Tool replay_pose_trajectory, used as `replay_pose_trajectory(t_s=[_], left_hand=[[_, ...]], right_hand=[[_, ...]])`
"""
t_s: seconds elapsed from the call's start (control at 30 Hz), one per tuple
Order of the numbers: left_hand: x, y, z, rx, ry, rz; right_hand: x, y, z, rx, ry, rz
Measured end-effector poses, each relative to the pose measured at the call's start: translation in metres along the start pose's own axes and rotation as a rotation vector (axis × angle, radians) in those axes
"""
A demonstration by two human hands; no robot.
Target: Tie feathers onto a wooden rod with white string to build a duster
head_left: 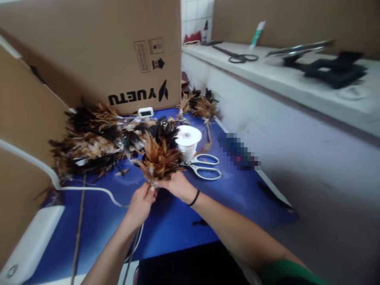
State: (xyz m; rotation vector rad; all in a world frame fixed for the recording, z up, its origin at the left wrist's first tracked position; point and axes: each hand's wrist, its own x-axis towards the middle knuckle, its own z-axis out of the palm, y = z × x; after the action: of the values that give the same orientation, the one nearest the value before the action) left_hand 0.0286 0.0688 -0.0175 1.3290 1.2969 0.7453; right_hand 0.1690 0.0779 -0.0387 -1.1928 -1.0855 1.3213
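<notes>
A bunch of brown and black feathers (158, 158) stands upright between my hands above the blue table (178, 221). My left hand (144, 200) pinches its lower end, fingers closed. From the other side, my right hand (178, 186), with a black band at the wrist, also grips the base; its fingertips are partly hidden by the feathers. Just beyond the right hand lie white-handled scissors (204, 166), and behind them stands a spool of white cord (187, 138). A large pile of loose feathers (92, 142) spreads to the left of the bunch.
A big cardboard box (89, 51) rises at the back. More feather bunches (206, 107) lean near the wall by a small white display (145, 112). A white cable (92, 189) crosses the left side, near a white device (35, 241). Dark scissors (237, 56) lie on the right ledge (279, 79).
</notes>
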Motion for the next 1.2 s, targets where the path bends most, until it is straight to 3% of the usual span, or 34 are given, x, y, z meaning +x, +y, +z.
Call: replay_pose_trajectory(t_s=[0.17,0.37,0.67,0.8,1.03,1.13,1.2], left_hand=[[-0.002,-0.003,-0.003,-0.023,-0.033,-0.022],[-0.001,-0.008,-0.006,-0.055,0.01,-0.066],[0.006,-0.003,-0.005,-0.207,0.081,-0.149],[0.009,-0.001,-0.008,-0.232,0.084,-0.169],[0.017,-0.004,-0.008,-0.251,0.108,-0.19],[0.018,-0.003,-0.009,-0.262,0.115,-0.194],[0.019,-0.002,-0.009,-0.263,0.114,-0.199]], right_hand=[[0.003,0.002,0.002,0.014,0.017,-0.035],[0.002,0.001,0.001,-0.27,0.06,-0.182],[-0.012,-0.017,-0.004,-0.638,0.027,-0.197],[-0.031,-0.026,-0.02,-0.805,0.02,-0.324],[-0.072,-0.027,-0.057,-0.966,0.15,-0.535],[-0.084,-0.023,-0.081,-0.949,0.273,-0.577],[-0.089,-0.022,-0.105,-0.987,0.433,-0.554]])
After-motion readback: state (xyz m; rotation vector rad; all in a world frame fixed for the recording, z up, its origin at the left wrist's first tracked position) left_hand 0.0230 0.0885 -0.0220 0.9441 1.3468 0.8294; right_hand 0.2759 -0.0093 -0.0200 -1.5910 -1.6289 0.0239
